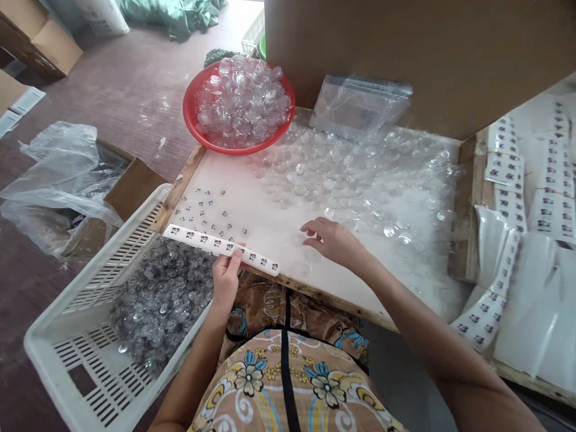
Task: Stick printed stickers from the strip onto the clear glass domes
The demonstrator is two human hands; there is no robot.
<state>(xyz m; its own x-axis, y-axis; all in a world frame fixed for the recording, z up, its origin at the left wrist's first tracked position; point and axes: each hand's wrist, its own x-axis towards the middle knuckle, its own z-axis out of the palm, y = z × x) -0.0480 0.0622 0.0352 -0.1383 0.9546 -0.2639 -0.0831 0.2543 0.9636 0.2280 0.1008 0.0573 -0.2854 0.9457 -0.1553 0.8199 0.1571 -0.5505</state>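
Observation:
My left hand point(226, 277) pinches a white strip of printed stickers point(202, 240) between thumb and fingers, at the front left edge of the white tabletop. The strip bears a row of small dark cartoon figures. My right hand point(330, 240) hovers low over the middle of the tabletop, its thumb and index finger slightly apart with nothing visible between them. Beyond it, many clear round discs point(328, 186) lie spread out. Several clear pieces with the same dark figure point(207, 211) rest on the board just past the strip.
A red basin point(191, 123) heaped with clear discs stands at the back left. Below left, a white plastic crate point(58, 354) holds many printed pieces. Clear plastic bags point(360, 105) lie at the back, near cardboard point(418, 54). Sticker sheets point(504, 264) are stacked right.

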